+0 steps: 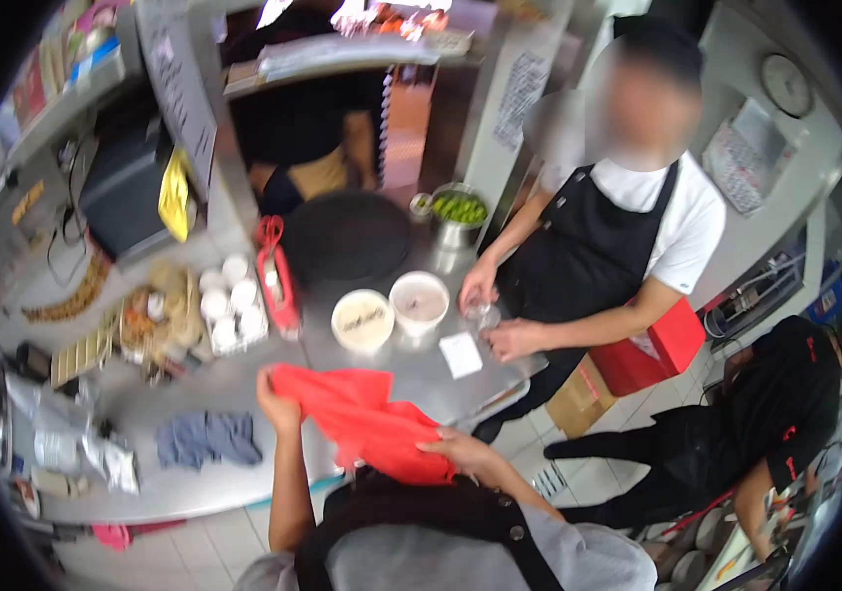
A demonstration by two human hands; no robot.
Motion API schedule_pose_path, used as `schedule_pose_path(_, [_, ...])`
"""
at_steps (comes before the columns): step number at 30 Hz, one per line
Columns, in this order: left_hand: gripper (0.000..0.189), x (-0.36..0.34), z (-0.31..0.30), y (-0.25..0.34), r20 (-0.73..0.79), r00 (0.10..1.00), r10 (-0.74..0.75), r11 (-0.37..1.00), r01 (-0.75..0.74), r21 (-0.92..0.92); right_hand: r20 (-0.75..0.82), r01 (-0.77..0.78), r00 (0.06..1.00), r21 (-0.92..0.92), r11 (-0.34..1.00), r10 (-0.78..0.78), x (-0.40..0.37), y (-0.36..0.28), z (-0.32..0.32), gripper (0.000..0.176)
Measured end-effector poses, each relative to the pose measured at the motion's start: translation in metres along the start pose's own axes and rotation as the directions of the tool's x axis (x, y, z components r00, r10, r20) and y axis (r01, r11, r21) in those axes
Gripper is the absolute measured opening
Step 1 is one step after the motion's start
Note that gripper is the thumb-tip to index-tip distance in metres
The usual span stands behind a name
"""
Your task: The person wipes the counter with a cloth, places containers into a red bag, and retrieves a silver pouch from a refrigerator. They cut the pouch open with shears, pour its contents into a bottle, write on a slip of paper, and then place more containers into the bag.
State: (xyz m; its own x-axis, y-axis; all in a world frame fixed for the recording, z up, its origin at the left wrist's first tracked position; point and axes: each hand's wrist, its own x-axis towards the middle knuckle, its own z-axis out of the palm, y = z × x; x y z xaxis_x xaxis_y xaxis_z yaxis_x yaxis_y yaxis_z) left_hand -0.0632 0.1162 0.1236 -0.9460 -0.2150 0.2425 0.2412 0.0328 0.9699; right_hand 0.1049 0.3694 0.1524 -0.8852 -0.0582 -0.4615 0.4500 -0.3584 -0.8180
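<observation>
A thin red plastic bag is stretched between my two hands, over the front edge of the steel counter. My left hand grips its upper left corner with closed fingers. The lower right part of the bag is pinched in my right hand, close to my apron. Just beyond the bag stand two white round tubs, one with a cream-coloured top and one looking greyish pink. A crumpled grey-blue cloth lies left of my left hand.
Across the counter corner, a person in a black apron handles a small clear cup beside a white paper. White cups, a red dispenser and a pot of greens stand farther back. Another person bends at right.
</observation>
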Motion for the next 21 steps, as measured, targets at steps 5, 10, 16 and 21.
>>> schedule_pose_path(5, [0.034,-0.035,-0.023,0.032,0.573,0.673,-0.468,0.744,0.649,-0.156,0.129,-0.14,0.985,0.214,0.967,0.114,0.026,-0.02,-0.047,0.038])
schedule_pose_path(10, [0.037,-0.06,-0.026,0.05,0.803,0.488,-0.343,0.499,0.819,-0.284,-0.185,-0.063,0.982,-0.093,0.994,0.045,0.077,0.01,-0.099,0.035])
schedule_pose_path(16, [0.038,-0.07,-0.018,-0.023,0.66,0.734,-0.16,0.76,-0.335,0.557,-0.058,-0.34,0.918,-0.621,0.706,0.391,0.106,0.012,-0.119,0.044])
schedule_pose_path(21, [0.082,-0.093,-0.001,-0.022,0.566,0.56,-0.605,0.509,-0.275,0.815,-0.024,-0.278,0.935,-0.672,0.686,0.355,0.167,-0.013,-0.145,0.059])
